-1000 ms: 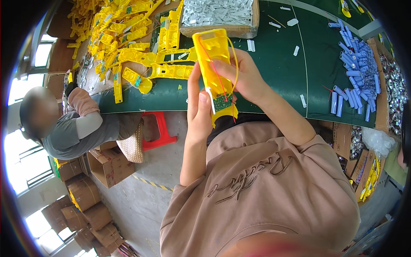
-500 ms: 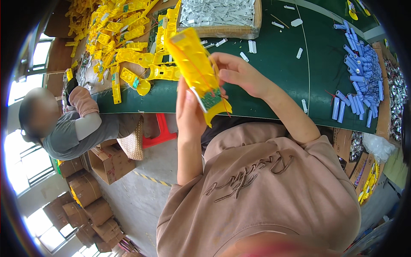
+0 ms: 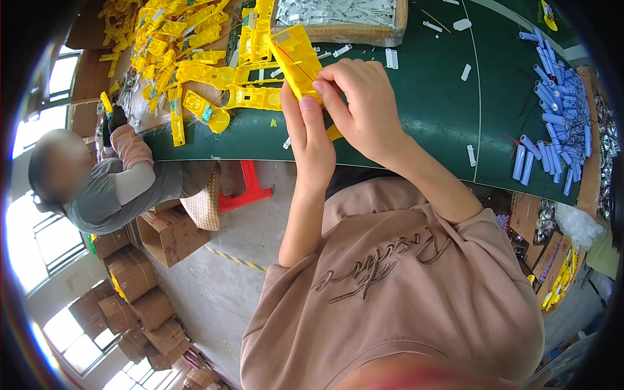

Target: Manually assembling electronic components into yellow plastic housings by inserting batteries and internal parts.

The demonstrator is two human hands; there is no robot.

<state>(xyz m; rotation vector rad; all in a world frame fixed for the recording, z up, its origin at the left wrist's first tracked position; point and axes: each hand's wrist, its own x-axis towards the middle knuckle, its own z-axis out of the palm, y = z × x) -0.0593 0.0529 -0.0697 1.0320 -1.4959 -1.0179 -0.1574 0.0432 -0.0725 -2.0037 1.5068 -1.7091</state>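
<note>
Your left hand holds a yellow casing above the green table, by its near edge. Your right hand curls against the casing's lower end; whether it pinches cannot be told.

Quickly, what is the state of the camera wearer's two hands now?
Left hand: closed, holding the yellow plastic case.
Right hand: fingers bent at the case's right edge; whether they grip cannot be told.
</note>
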